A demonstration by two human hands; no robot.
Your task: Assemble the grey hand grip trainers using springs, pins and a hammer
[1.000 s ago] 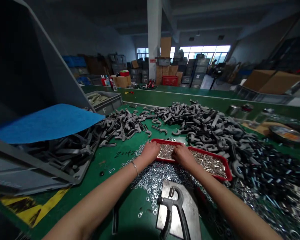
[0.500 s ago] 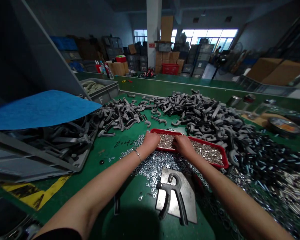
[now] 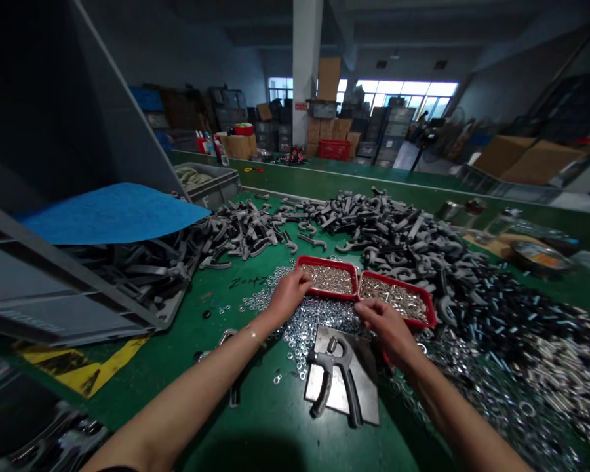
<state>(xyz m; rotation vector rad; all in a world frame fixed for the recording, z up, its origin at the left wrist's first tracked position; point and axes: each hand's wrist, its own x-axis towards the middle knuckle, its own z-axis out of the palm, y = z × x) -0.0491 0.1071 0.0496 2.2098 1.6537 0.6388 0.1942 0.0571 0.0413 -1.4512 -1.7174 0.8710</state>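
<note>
Parts [image 3: 329, 278] fill the red trays [image 3: 429, 313] at twelve and one o'clock. My left fingers [image 3: 303, 282] bunch at the first, my right fingers [image 3: 372, 311] curl by the second; whether either holds anything, I can't tell. Picking seems the step; next calls for a fine pinch.

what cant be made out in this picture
Head view:
What, if anything, the left hand and right hand pinch: too small.
Full shape of the dark object: left forearm covers part.
Inside of the grey bin: blue sheet hides some.
Near end of right forearm: cut by bottom edge.
</note>
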